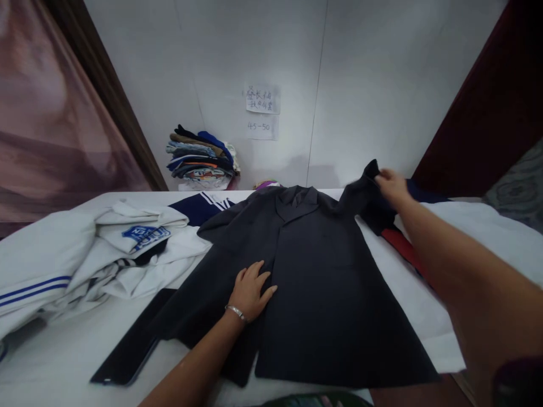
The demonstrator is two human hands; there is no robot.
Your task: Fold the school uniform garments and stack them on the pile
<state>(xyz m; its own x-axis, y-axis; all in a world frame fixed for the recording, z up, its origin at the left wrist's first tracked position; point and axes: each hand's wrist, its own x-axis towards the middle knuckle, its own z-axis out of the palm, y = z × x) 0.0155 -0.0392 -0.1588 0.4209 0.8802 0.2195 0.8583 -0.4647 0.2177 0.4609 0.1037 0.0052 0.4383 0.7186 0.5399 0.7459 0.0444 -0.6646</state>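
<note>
A dark long coat (322, 282) lies spread out, front side up, with its collar toward the wall. My left hand (251, 289) rests on the coat's front near the opening, palm down and fingers spread; a silver bracelet circles that wrist. My right hand (393, 185) is closed on the cuff end of the coat sleeve (365, 189) at the right and holds it raised above the surface. The sleeve bends upward from the shoulder. The other sleeve is partly hard to make out against the dark cloth.
White garments with blue stripes (139, 243) lie heaped at the left, beside a navy piece (197, 208). A folded clothes stack (201, 158) stands by the wall under paper notes (262, 110). Red-and-dark cloth (401, 246) lies at the right on the white-covered surface (424, 299).
</note>
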